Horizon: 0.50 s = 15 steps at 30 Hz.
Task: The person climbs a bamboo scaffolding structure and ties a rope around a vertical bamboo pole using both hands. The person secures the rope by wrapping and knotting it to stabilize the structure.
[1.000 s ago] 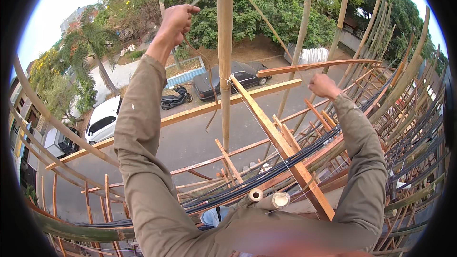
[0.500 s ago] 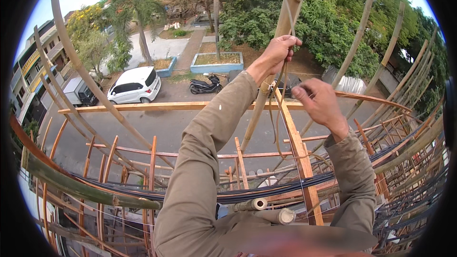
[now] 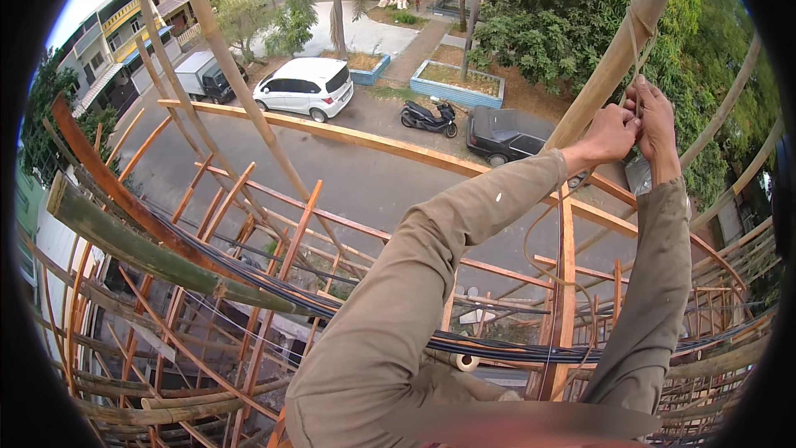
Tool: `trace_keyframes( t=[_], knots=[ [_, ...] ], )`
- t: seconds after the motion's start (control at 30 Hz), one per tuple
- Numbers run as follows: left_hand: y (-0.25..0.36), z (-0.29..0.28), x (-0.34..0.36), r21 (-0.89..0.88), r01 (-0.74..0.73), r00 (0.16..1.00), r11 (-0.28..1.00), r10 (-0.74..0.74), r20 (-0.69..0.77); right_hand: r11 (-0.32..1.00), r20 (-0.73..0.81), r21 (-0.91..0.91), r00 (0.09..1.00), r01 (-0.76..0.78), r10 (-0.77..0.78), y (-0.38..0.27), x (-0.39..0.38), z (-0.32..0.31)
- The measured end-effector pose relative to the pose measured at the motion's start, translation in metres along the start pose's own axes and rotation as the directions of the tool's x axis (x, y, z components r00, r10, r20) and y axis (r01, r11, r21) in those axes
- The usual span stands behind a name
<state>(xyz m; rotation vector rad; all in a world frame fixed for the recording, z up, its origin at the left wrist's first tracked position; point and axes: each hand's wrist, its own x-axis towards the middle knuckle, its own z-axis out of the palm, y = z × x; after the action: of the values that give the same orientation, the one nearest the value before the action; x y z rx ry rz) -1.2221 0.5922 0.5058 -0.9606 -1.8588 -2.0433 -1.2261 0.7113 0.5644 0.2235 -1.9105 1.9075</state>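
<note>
A tan cord is looped round a thick upright bamboo pole at the upper right. Close together beside the pole, both hands are at the strands below that loop. My left hand has its fingers curled and closed on the cord. My right hand pinches the cord with its fingertips pointing up, just touching or overlapping the left. The exact grip between the fingers is partly hidden. The cord's loose length hangs below the hands and bends past a wooden beam.
A long horizontal timber rail crosses behind the pole. Black cables run across below my arms. Green bamboo and many wooden struts lie at the lower left. Far down on the street stand a white car, a motorcycle and a dark car.
The view has swung left, so the pole sits further right. My right hand, open and apart before, has come up beside the left and closed on the cord.
</note>
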Motion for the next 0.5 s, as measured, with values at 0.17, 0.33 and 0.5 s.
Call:
trace_keyframes(
  t=[0.17,0.33,0.5],
  knots=[
    [0.02,-0.005,-0.021,0.248,-0.137,0.991,0.959,0.134,0.025,0.984,-0.066,0.076,0.984,-0.162,0.167,-0.02,0.001,-0.017],
    [0.023,-0.02,-0.02,0.274,-0.391,0.882,0.879,0.442,-0.161,0.905,0.235,0.226,0.922,-0.361,0.309,-0.032,-0.004,-0.035],
    [0.0,-0.008,-0.022,0.206,-0.145,0.987,0.968,0.128,0.094,0.868,0.277,0.299,0.907,-0.396,0.319,-0.011,-0.002,-0.027]
  ],
)
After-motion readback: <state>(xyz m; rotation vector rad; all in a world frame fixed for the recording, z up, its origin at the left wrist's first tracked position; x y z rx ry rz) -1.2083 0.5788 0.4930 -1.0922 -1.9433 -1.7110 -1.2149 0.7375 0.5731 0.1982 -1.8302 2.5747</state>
